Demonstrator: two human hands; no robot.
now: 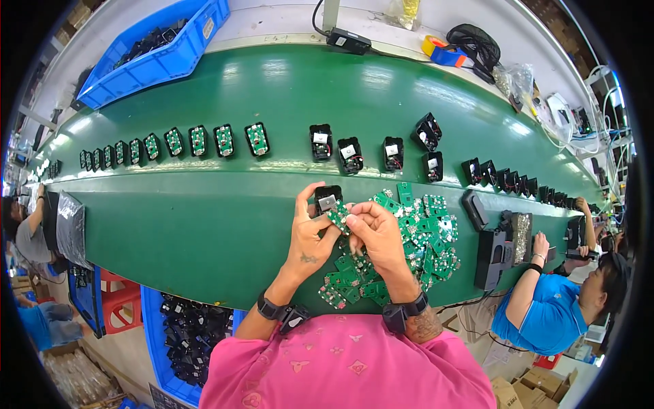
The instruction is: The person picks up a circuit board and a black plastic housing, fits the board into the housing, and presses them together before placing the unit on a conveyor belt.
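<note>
My left hand [310,235] is closed around a small black plastic housing [328,193] with a light metal block inside, its open side facing up. Between the fingers of my right hand [379,235] is a green circuit board [338,216], tilted over the housing's near edge. Fingers of my left hand also touch the board. Just beyond my right hand spreads a loose heap of green circuit boards [429,235]. Several black housings [351,155] with metal blocks and wires stand farther back, while to the left runs a row of housings fitted with green boards [257,139].
The green table [170,232] carries more black housings [504,178] toward the right. A blue bin [146,58] sits at the far left; another blue bin [194,341] with black parts stands below the table's edge. A person in blue [552,307] works at the right.
</note>
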